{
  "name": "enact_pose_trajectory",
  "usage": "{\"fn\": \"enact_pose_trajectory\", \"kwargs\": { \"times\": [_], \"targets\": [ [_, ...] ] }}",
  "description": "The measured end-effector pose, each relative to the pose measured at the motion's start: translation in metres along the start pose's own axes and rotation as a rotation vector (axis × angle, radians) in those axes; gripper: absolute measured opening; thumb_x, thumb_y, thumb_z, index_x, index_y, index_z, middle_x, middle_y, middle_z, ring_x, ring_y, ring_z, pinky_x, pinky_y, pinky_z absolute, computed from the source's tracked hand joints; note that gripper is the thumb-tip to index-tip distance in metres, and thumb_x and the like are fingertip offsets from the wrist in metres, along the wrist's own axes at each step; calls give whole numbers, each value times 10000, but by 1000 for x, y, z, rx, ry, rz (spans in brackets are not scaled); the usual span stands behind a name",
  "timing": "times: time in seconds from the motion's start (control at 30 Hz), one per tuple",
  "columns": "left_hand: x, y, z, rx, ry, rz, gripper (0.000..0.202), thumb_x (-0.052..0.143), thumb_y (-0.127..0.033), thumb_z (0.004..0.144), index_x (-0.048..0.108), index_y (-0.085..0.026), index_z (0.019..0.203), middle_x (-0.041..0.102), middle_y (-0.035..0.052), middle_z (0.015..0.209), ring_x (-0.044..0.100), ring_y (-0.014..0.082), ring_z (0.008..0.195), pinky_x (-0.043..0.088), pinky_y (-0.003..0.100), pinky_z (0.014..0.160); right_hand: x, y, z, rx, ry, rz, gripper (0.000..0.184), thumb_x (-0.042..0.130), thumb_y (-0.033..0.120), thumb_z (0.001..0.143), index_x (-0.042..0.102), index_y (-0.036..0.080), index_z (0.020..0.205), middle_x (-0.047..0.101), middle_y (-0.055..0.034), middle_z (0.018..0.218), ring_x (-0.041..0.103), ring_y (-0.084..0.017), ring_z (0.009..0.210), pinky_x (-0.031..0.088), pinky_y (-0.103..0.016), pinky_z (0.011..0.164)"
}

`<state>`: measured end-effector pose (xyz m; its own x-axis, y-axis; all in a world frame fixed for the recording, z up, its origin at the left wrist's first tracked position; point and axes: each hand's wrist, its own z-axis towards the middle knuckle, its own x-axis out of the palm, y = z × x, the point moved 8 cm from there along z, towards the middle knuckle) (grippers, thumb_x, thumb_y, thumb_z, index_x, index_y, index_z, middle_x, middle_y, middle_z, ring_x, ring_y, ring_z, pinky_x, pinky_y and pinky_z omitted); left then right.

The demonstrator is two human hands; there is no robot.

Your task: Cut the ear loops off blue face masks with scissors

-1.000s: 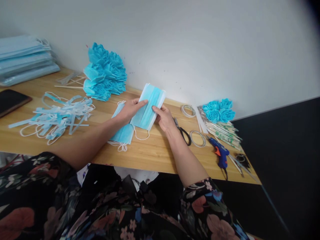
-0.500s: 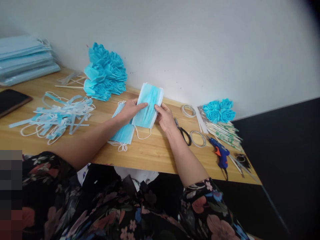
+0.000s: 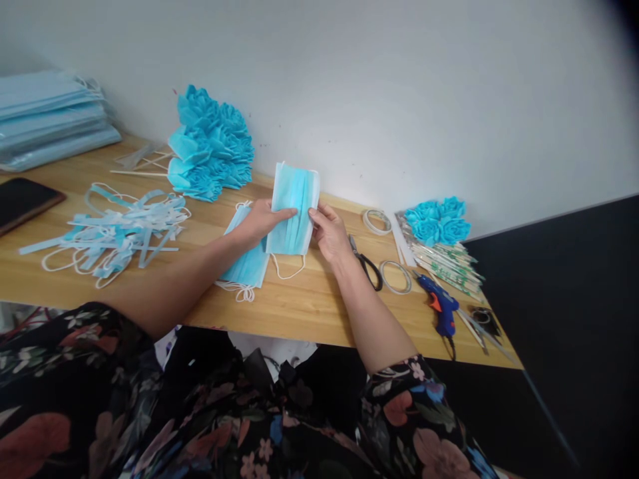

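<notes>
A light-blue pleated face mask is held up above the table between both hands. My left hand grips its left side, thumb lying across the front and fingers hidden behind. On the right edge, my right hand pinches it between thumb and fingers. One white ear loop hangs from the mask's lower end. Below my left wrist lie more blue masks on the table, their white loops bunched at the near end. Black-handled scissors rest just right of my right hand.
On the wooden table are cut strips and loops, blue flowers, a phone and bagged masks at left. Tape rolls, a blue glue gun, smaller blue flowers and wrapped sticks are at right.
The held mask has swung more upright, its top shifting slightly left. Both hands keep their hold in nearly the same place.
</notes>
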<state>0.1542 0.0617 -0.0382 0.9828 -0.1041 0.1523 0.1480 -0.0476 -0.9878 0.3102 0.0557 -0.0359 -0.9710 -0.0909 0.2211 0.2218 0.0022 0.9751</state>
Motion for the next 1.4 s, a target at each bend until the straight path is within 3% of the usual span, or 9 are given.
{"fn": "enact_pose_trajectory", "kwargs": {
  "times": [0.37,0.6,0.7,1.0,1.2,1.4],
  "targets": [
    [-3,-1,1,9,-17,13,429,793,-420,698,728,-129,1006,770,148,1077,716,326,1018,590,421,848,-1,3,3,-15,-11,76,568,834,458,637,721,292,1168,780,-4,1023,695,-226,965,575,-363,803],
    [2,-3,-1,2,26,45,463,728,-539,780,725,-122,979,773,151,1021,726,306,967,594,388,805,2,1,0,-16,15,41,505,833,436,665,729,289,1136,774,-13,1048,689,-230,960,584,-386,805],
    [3,-4,-2,15,39,71,458,757,-520,770,722,-120,989,769,149,1029,722,294,960,592,382,801,6,1,-2,-23,49,23,491,831,441,675,717,287,1127,769,-13,1050,692,-233,988,584,-400,835],
    [6,0,-1,-38,76,42,344,814,-327,716,735,-129,986,773,128,1024,723,268,902,589,369,764,5,8,-2,-64,26,35,345,817,457,693,712,256,954,748,8,901,655,-167,777,573,-338,727],
    [9,-2,-5,-40,129,79,386,814,-356,711,748,-130,1018,772,135,1048,723,284,933,585,375,778,-4,5,2,-77,-49,76,312,778,500,705,680,232,831,668,36,732,603,-131,677,514,-267,629],
    [7,3,-3,-59,131,56,439,815,-409,697,751,-125,1027,766,148,1058,723,291,918,580,409,803,-13,5,5,-98,-150,87,319,736,514,711,589,232,723,605,40,686,579,-129,678,489,-257,618]
  ]
}}
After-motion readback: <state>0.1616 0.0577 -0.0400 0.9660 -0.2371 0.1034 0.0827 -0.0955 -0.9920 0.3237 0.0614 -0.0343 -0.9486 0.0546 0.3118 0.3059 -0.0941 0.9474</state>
